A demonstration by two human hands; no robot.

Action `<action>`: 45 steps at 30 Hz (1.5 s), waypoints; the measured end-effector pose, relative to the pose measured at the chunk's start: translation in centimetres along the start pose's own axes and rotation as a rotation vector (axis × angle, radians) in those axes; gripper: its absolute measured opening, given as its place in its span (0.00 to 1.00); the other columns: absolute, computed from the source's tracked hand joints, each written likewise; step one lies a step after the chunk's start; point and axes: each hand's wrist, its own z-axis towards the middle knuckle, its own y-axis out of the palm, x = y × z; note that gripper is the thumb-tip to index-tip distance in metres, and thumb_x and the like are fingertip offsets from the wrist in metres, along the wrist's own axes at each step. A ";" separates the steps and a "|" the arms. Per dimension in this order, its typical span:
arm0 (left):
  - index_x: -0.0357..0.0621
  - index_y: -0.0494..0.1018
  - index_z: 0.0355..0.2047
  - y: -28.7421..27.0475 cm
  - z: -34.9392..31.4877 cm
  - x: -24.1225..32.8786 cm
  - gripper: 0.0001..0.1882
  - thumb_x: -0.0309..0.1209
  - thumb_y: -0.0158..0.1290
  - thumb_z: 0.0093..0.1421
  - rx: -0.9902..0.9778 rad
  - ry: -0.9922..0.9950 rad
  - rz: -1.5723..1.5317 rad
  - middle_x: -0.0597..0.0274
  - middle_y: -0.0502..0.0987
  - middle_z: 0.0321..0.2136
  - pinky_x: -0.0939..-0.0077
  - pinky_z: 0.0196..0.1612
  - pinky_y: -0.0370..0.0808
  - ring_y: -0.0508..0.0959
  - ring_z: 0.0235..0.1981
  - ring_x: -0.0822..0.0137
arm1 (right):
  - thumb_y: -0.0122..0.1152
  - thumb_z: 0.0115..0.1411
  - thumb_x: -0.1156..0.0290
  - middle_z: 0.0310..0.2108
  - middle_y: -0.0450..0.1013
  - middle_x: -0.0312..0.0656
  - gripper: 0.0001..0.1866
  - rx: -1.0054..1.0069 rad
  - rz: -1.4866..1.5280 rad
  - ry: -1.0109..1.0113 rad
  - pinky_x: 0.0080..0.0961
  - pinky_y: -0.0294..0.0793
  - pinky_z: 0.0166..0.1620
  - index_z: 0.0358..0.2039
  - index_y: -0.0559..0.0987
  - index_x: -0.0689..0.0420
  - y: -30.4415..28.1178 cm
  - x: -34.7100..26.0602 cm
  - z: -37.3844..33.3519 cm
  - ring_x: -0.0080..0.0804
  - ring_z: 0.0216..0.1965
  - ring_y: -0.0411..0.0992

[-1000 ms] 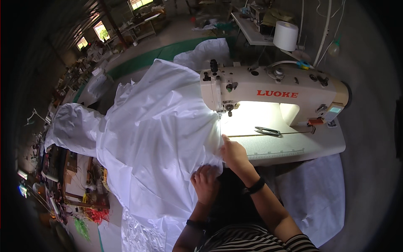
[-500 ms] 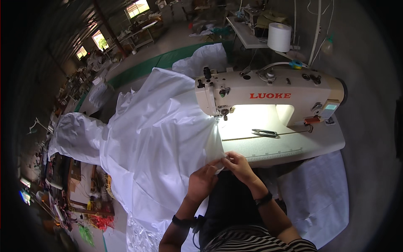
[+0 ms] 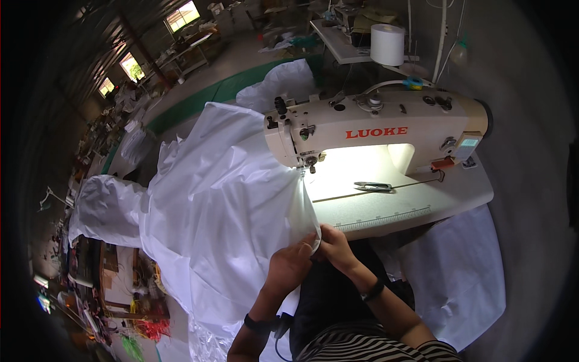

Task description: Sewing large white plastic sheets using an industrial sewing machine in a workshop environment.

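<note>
**A:** Where is the work sitting right now?

**B:** The big sheet of thin white fabric [image 3: 211,205] spills off the left side of the pale sewing desk [image 3: 422,208] and hangs down toward the floor. One edge runs up to the needle area under the head of the cream-coloured sewing machine [image 3: 374,130], and the near corner of that edge is pulled down to the front of the desk, where both hands meet.

**A:** And the hands themselves?

**B:** The left hand [image 3: 292,265] has its grip closed on the fabric's edge, fingers curled over it. The right hand [image 3: 335,247] is touching the left, and its grip is pinched narrow on the same corner. The two pinch points lie just beside each other.

**A:** So which step would you call it?

**B:** I'd judge it as lining up or folding the edge before it is fed through. The hands sit at the desk's front, well short of the needle, and the fabric between them and the machine looks taut rather than flat on the bed.

**A:** What does the following move call for?

**B:** Probably laying that edge flat on the lit bed and guiding it toward the presser foot without letting the hanging bulk drag it sideways. The small metal thread snips [image 3: 373,186] lie on the bed to the right, apart from the hands.
</note>
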 end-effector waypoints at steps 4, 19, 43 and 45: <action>0.41 0.69 0.29 0.1 -0.1 0.4 0.03 0.23 0.51 0.54 -0.090 -0.007 -0.016 0.55 0.80 0.42 0.63 0.30 0.77 0.79 0.27 0.55 | 0.54 0.65 0.72 0.27 0.76 0.39 0.11 0.002 -0.014 0.070 0.15 0.75 0.25 0.45 0.76 0.65 -1.1 0.6 -0.7 0.20 0.22 0.73; 0.40 0.71 0.30 2.3 -1.7 1.1 0.02 0.25 0.49 0.56 -0.168 -0.009 -0.015 0.53 0.75 0.27 0.61 0.29 0.76 0.79 0.26 0.52 | 0.56 0.60 0.69 0.30 0.77 0.45 0.17 0.218 -1.485 -0.240 0.35 0.78 0.34 0.50 0.72 0.58 0.8 -2.1 0.4 0.43 0.30 0.78; 0.61 0.68 0.59 0.3 1.3 -7.2 0.29 0.49 0.56 0.58 -0.053 -0.488 0.443 0.54 0.60 0.64 0.24 0.59 0.54 0.59 0.65 0.47 | 0.53 0.60 0.74 0.25 0.72 0.38 0.12 0.225 -1.829 -0.331 0.26 0.77 0.25 0.44 0.76 0.59 2.5 -0.7 -0.9 0.30 0.24 0.77; 0.61 0.66 0.62 -0.2 1.4 -8.8 0.30 0.50 0.54 0.60 -0.095 -0.516 0.360 0.55 0.59 0.65 0.24 0.61 0.50 0.56 0.67 0.47 | 0.53 0.61 0.74 0.25 0.73 0.38 0.11 0.227 -1.828 -0.321 0.25 0.77 0.25 0.43 0.77 0.59 2.8 -0.4 -0.3 0.30 0.25 0.77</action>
